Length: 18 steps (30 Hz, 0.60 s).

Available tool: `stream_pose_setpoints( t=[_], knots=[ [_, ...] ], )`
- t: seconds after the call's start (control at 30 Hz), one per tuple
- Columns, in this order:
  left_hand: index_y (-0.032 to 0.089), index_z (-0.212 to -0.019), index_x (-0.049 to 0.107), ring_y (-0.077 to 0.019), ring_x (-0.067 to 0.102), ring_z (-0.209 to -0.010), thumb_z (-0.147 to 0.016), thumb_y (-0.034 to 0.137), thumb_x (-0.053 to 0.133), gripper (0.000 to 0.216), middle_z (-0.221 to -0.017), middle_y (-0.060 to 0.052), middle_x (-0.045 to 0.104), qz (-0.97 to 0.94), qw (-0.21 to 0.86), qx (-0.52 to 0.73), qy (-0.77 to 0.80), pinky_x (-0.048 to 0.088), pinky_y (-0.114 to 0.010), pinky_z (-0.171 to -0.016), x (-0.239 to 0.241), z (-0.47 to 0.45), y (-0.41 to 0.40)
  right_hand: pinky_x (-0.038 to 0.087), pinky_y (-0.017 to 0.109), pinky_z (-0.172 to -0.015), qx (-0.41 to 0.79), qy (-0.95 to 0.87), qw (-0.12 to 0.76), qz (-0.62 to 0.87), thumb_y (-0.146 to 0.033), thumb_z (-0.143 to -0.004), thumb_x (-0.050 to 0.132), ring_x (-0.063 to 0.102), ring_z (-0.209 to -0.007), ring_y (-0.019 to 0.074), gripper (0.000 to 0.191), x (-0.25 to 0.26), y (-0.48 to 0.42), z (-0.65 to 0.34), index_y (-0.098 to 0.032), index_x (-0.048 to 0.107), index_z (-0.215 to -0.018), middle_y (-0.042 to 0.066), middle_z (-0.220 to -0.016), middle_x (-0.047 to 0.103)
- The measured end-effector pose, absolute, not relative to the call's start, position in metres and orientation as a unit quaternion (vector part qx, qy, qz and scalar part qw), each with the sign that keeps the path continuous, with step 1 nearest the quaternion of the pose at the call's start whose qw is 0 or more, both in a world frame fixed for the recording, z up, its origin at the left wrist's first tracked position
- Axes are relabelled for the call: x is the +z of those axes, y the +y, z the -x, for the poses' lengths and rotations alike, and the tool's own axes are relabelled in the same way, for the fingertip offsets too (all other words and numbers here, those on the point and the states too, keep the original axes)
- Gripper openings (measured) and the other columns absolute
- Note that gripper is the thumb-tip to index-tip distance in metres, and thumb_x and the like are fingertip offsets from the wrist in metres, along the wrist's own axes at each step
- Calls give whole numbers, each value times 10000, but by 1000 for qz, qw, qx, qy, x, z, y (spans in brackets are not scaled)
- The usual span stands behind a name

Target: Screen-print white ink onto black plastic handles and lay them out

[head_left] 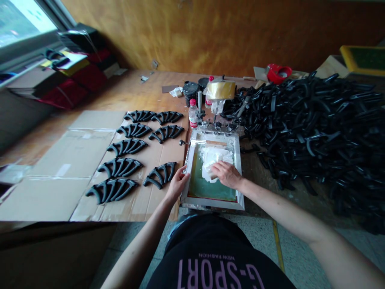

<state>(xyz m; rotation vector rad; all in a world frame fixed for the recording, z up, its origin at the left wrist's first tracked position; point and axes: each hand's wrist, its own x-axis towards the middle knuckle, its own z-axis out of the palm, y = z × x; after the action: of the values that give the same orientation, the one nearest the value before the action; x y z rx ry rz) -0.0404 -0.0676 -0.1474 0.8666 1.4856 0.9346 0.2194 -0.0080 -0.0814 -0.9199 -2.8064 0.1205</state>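
A small silver-framed printing screen [242,196] with a green mesh lies at the table's front edge. My left hand [178,182] grips the frame's left rail, fingers curled over it. My right hand [226,173] rests on the mesh, closed on a small squeegee that is mostly hidden under it, amid smeared white ink [210,157]. Left of the frame, groups of curved black plastic parts [120,167] lie fanned out in rows on flattened cardboard [75,160].
A large heap of black plastic parts [319,124] fills the table's right side. Behind the frame stand a small bottle [193,114], dark pots [190,90] and a yellow tape roll [221,89]. A red tape dispenser [279,73] sits further back. Clutter lines the window sill at left.
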Motion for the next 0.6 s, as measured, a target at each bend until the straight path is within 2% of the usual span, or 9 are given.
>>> stream_pose_setpoints(
  t=[0.13, 0.23, 0.33, 0.4, 0.5, 0.57, 0.6],
  knots=[
    [179, -1352, 511, -153, 608, -693, -752, 538, 679, 720, -836, -28, 678, -361, 556, 399, 633, 450, -239, -601, -142, 38, -68, 437, 304, -730, 66, -958, 81, 267, -82, -877, 499, 570, -871, 205, 201, -89, -21, -225, -157, 667, -959, 78, -915, 665],
    [163, -1358, 506, -157, 604, -671, -723, 531, 703, 760, -807, -27, 675, -351, 558, 400, 636, 443, -237, -579, -127, 38, -68, 453, 288, -757, 112, -938, 98, 314, -150, -877, 572, 591, -879, 188, 173, -72, 1, -218, -201, 665, -1015, 41, -917, 667],
    [168, -1382, 496, -132, 555, -592, -721, 543, 710, 790, -724, -5, 641, -351, 559, 407, 631, 394, -216, -512, -98, 40, -67, 467, 290, -800, 117, -889, 143, 419, -270, -863, 657, 608, -922, 188, 429, -44, 46, -202, -257, 574, -1284, 36, -1054, 661],
    [189, -1360, 531, -106, 494, -526, -762, 579, 665, 727, -641, 21, 580, -351, 559, 428, 617, 344, -201, -468, -74, 42, -64, 474, 308, -804, 95, -856, 167, 480, -342, -836, 692, 613, -920, 204, 570, -25, 77, -205, -264, 515, -1373, 57, -1095, 643],
    [194, -1197, 649, -102, 483, -500, -826, 651, 540, 598, -635, 2, 579, -342, 566, 477, 579, 336, -204, -442, -36, 40, -50, 473, 338, -817, 69, -800, 249, 542, -398, -884, 604, 612, -902, 214, 473, -12, 110, -243, -218, 572, -1320, 83, -1080, 635],
    [188, -1047, 689, -123, 551, -565, -842, 664, 497, 553, -747, -41, 651, -345, 548, 538, 539, 401, -222, -476, -13, 35, -33, 469, 355, -822, 75, -744, 299, 593, -357, -935, 490, 605, -879, 214, 358, -20, 116, -277, -173, 630, -1209, 95, -1031, 650],
    [189, -1002, 688, -132, 579, -606, -847, 657, 497, 528, -803, -53, 671, -352, 530, 571, 518, 431, -228, -501, -2, 31, -22, 468, 365, -817, 88, -719, 297, 623, -336, -945, 452, 600, -864, 218, 330, -30, 113, -291, -157, 648, -1141, 101, -993, 658]
  ],
)
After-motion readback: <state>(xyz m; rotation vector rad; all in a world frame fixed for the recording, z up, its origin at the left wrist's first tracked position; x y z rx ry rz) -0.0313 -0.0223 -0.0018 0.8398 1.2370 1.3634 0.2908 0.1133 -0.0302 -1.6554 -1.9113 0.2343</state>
